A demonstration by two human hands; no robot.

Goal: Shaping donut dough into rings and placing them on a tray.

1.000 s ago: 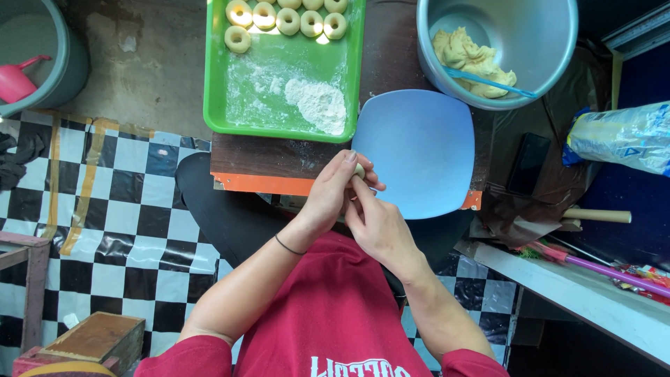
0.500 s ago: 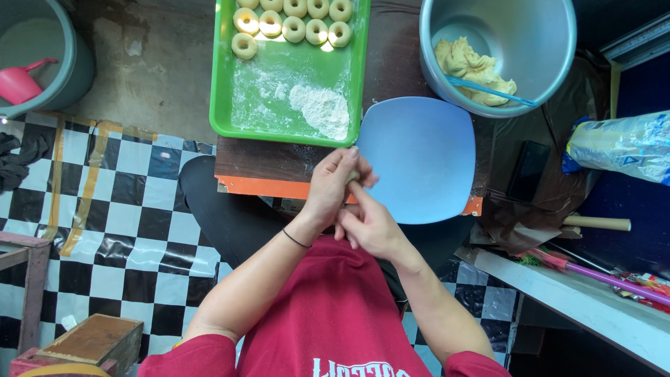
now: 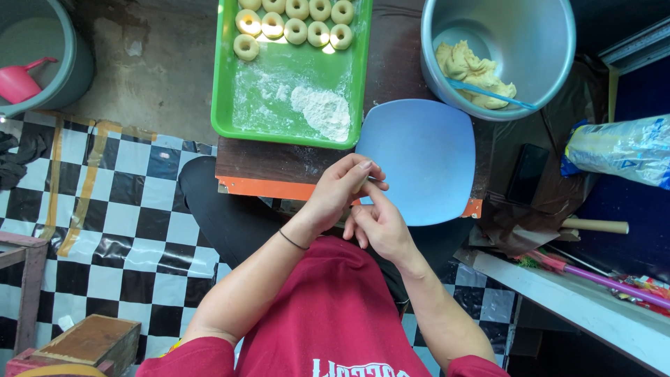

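Two bare hands meeting at tabletop edge: left hand and right hand, fingertips pinched together on a small pale dough piece, mostly hidden. Just beyond, smooth blue plastic plate, rounded-square. Glossy green tray with powdery flour heap, ring-shaped dough rounds. Round metal bowl with lumpy dough.

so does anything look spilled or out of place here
Nothing is spilled. The loose flour pile lies inside the green tray, below the dough rings. The blue plate overhangs the table's orange edge. The left hand and right hand meet over a small piece, too hidden to identify.
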